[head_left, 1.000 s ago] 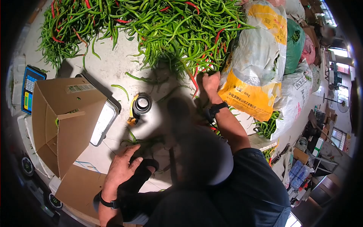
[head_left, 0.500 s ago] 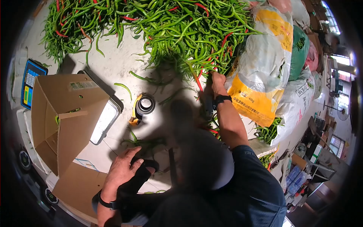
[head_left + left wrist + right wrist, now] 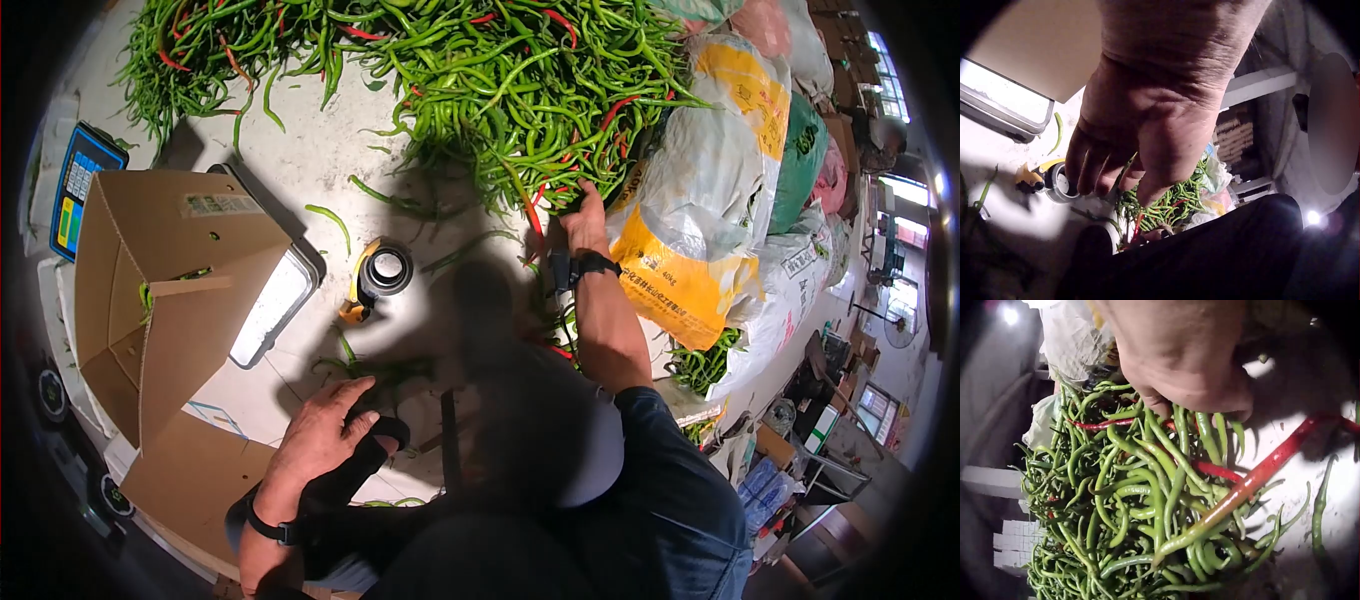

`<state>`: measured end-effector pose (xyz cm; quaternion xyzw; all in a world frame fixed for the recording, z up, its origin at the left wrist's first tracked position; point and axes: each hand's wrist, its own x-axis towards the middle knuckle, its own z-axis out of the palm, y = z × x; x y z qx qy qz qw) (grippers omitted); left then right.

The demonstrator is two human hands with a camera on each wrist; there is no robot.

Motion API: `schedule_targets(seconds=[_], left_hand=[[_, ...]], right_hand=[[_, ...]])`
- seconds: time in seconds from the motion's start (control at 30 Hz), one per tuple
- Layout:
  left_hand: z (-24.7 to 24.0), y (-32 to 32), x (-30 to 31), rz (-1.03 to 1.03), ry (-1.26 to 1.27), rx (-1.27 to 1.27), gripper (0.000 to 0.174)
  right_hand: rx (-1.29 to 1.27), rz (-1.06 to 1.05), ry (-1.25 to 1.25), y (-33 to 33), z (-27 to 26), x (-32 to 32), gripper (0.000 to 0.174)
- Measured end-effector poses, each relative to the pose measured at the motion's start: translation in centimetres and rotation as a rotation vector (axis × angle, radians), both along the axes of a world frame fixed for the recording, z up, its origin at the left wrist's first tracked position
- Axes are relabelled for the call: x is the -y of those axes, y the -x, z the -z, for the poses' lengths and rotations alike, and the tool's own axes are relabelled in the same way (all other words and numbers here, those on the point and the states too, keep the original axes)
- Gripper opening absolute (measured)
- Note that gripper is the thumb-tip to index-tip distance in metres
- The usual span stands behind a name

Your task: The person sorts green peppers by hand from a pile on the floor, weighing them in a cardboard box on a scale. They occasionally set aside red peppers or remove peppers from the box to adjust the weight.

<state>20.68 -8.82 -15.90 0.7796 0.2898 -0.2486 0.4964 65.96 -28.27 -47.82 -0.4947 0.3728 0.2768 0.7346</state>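
Right hand (image 3: 583, 218) far right, at near edge of pepper pile (image 3: 500, 90). Only right wrist view shows grip: my fingers (image 3: 1150, 394) curled round green peppers (image 3: 1147, 487). Left hand (image 3: 322, 440) near, relaxed, holding nothing. Pale floor (image 3: 320, 170); cardboard box (image 3: 170, 270) left, sacks (image 3: 700, 180) right.

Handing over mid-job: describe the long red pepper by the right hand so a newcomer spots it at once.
Find the big heap of green peppers, then its near edge where the right hand digs in beside the yellow and white sack. By that hand one long pepper lies out on the floor: red fading to green at one end, among mostly green neighbours.
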Motion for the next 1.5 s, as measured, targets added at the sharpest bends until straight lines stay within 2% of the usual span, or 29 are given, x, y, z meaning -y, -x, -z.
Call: schedule_targets(seconds=[0.07, 0.13, 0.2, 0.23, 0.27, 0.33, 0.37, 0.4, 0.47, 0.53, 0.6, 0.63, 0.77, 0.83, 0.93, 0.97, 1.0, 1.07, 1.1, 1.13, 1.2, 1.27, 1.33, 1.37, 1.4, 1.47, 1.5], left_hand=[[0.1, -0.2, 0.2, 0.005, 0.0, 0.012, 0.044], [0.1, -0.3, 0.3, 0.005, -0.007, 0.011, 0.043], [0.2, -0.2, 0.4, 0.001, -0.005, 0.024, 0.043], [0.3, -0.2, 0.4, -0.006, -0.002, 0.036, 0.042], [0.3, -0.2, 0.5, -0.004, -0.005, 0.035, 0.042], [0.3, -0.2, 0.6, 0.003, -0.006, 0.015, 0.042], [0.4, -0.2, 0.6, 0.002, -0.008, 0.014, 0.042], [0.3, -0.2, 0.7, 0.001, -0.001, 0.015, 0.042], [0.3, -0.3, 0.6, -0.003, 0.0, 0.021, 0.042], [0.2, -0.2, 0.7, 0.003, -0.011, 0.009, 0.043], [0.1, -0.4, 0.7, 0.003, -0.008, -0.006, 0.043], [0.1, -0.5, 0.7, 0.005, -0.005, -0.022, 0.043], [0.4, -0.3, 1.1, 0.009, 0.004, 0.001, 0.043], [0.2, -0.5, 1.2, 0.016, 0.002, 0.001, 0.044], [0.1, -0.5, 1.2, -0.008, 0.015, -0.026, 0.044], [0.1, -0.3, 1.2, -0.012, 0.016, -0.024, 0.044], [0.1, -0.2, 1.1, -0.012, 0.003, -0.013, 0.044], [-0.1, -0.2, 1.1, -0.006, -0.012, 0.0, 0.044], [-0.3, -0.2, 1.2, -0.009, -0.005, -0.006, 0.043], [-0.5, -0.3, 1.2, -0.013, -0.001, -0.01, 0.043], [-0.7, 0.0, 1.4, -0.003, -0.017, 0.005, 0.043], [-1.2, 0.1, 1.6, 0.0, -0.032, 0.026, 0.043], [-2.3, 0.3, 1.7, -0.028, -0.028, 0.028, 0.041], [-2.6, 0.5, 1.7, -0.034, -0.03, 0.037, 0.041], [-2.8, 0.7, 1.8, -0.039, -0.044, 0.05, 0.041], [-3.4, 1.0, 1.9, -0.048, -0.057, 0.073, 0.04], [-3.9, 1.0, 1.9, -0.049, -0.052, 0.059, 0.041]], right_hand=[[0.107, -0.076, -0.065, 0.4, 1.1, 0.9, 0.016], [0.131, -0.045, 0.025, 1.6, -0.7, -0.2, 0.016], [0.239, -0.026, 0.08, 2.4, -2.8, -1.5, 0.053], [0.191, -0.017, 0.282, 2.0, -2.9, -1.9, 0.071], [0.19, -0.016, 0.279, 1.5, -3.1, -2.3, 0.071], [0.063, -0.034, 0.544, 0.4, -3.8, -3.1, 0.063], [0.013, -0.043, 0.601, 0.1, -4.5, -3.9, 0.049], [0.014, -0.044, 0.601, 0.1, -4.5, -4.1, 0.049], [0.042, 0.097, 0.442, -0.3, -3.8, -4.2, 0.036], [0.075, 0.111, 0.391, -0.1, -3.7, -4.1, 0.031], [0.066, -0.08, 0.602, 0.2, -4.2, -4.2, 0.027], [0.081, -0.074, 0.653, 0.3, -4.2, -4.7, 0.029], [0.017, -0.105, 0.639, 0.9, -4.9, -4.5, 0.027], [0.126, 0.07, 0.482, 1.7, -5.0, -4.6, 0.019], [0.1, 0.183, 0.348, 2.1, -5.2, -3.9, 0.015], [0.153, 0.09, 0.579, 2.6, -7.3, -4.0, 0.02], [0.156, 0.086, 0.58, 3.1, -7.3, -3.5, 0.02], [0.38, 0.024, 0.473, 3.8, -7.3, -2.4, 0.03], [0.365, -0.046, 0.562, 3.7, -7.4, -1.8, 0.039], [0.37, -0.04, 0.56, 4.0, -8.7, -1.9, 0.039], [0.745, -0.103, 0.532, 4.9, -11.9, -2.1, 0.044], [0.829, -0.128, 0.56, 2.3, -10.9, -0.5, 0.04], [0.75, -0.255, 0.569, 0.8, -13.2, -0.2, 0.035], [0.778, -0.245, 0.537, 0.6, -14.5, -0.3, 0.029], [0.789, -0.247, 0.534, 0.3, -15.7, -0.5, 0.029], [0.809, -0.285, 0.333, 0.1, -19.0, -1.1, 0.031], [0.797, -0.284, 0.348, -0.1, -20.7, -1.6, 0.027]])
